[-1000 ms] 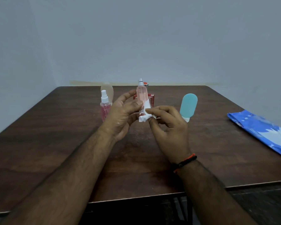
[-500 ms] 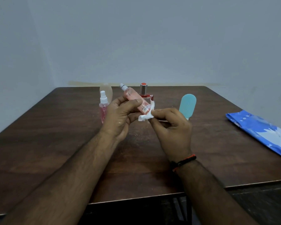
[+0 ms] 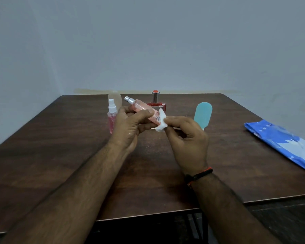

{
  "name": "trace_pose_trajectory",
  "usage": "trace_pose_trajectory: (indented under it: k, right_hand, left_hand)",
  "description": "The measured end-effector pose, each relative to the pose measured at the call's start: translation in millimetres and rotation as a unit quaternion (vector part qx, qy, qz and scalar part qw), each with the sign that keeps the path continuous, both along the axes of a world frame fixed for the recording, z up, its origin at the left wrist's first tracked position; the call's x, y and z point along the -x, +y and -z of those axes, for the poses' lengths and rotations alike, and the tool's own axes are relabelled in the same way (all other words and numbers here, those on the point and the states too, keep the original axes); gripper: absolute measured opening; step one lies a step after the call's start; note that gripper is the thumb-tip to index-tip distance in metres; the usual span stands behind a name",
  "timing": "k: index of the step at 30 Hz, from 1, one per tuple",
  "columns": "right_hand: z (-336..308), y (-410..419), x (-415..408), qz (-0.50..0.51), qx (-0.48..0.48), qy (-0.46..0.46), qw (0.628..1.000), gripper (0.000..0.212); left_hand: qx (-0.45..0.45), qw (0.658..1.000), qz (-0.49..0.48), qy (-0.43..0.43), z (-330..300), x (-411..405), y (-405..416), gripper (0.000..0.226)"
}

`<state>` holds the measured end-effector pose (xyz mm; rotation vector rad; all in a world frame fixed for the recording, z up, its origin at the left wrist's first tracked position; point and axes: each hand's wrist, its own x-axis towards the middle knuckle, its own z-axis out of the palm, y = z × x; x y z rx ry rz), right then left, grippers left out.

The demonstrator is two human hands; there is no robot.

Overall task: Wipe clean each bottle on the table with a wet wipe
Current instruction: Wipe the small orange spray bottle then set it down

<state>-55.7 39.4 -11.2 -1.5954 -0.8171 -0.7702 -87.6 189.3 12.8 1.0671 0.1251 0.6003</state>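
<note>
My left hand [image 3: 130, 127] grips a slim pink spray bottle [image 3: 141, 109], tilted with its silver nozzle pointing up and left. My right hand [image 3: 187, 138] pinches a folded white wet wipe [image 3: 161, 123] against the bottle's lower end. Behind my left hand stands a small pink spray bottle with a white nozzle [image 3: 112, 111], and a clear oval bottle [image 3: 115, 99] stands behind that. A square red perfume bottle with a silver cap [image 3: 155, 101] stands at the back centre. To the right an upright teal oval bottle [image 3: 203, 115] rests on its white cap.
The dark wooden table [image 3: 60, 155] fills the lower view, with its front edge near me. A blue pack of wet wipes [image 3: 280, 141] lies at the right edge. A plain grey wall rises behind the table.
The held pink bottle has tipped from upright to a slant, nozzle toward the upper left. The wipe has stayed at the bottle's lower end, pinched by my right hand.
</note>
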Motion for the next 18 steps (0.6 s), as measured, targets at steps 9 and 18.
trace_pose_trajectory:
  k: [9,18]
  right_hand:
    - [-0.7,0.1,-1.6,0.021,0.003,0.052,0.998,0.017]
    - [3.2,2.9,-4.7,-0.027,0.011,0.123,0.992,0.023]
  left_hand:
    - [-0.075,0.996,0.037,0.023,3.5,0.5,-0.3,0.049]
    - [-0.162,0.977,0.135,0.043,6.5,4.6,8.8,0.052]
